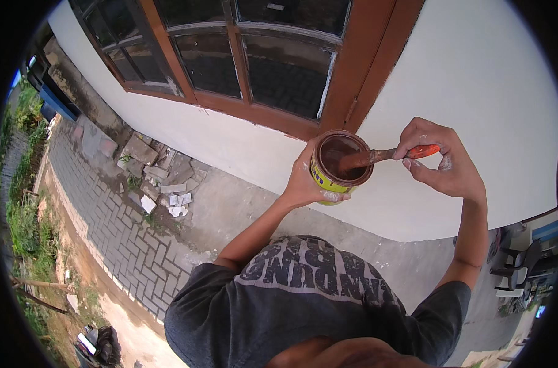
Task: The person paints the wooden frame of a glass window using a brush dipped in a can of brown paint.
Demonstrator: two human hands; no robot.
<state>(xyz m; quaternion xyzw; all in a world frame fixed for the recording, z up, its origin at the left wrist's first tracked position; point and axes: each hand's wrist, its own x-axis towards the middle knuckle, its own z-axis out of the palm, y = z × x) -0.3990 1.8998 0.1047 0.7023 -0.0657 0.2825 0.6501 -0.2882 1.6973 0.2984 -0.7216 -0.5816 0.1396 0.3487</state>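
Observation:
My left hand (303,179) is wrapped round a yellow-green paint can (323,178) and holds it up in front of the wall. Brown paint coats the can's rim and its inside. Between the thumb and fingers of my right hand (441,156) is the orange-red handle of a paintbrush (384,155). The brush slants down to the left, its brown-coated bristles inside the can's mouth. How deep the bristle tips reach into the paint I cannot tell. Pale smudges mark the fingers of both hands.
A brown-framed window (279,122) with dark panes is just beyond the can, set in a white wall (475,73). Broken tiles and rubble (162,175) lie along the wall at left, beside grey paving (119,214). A dark plastic chair (518,267) stands at far right.

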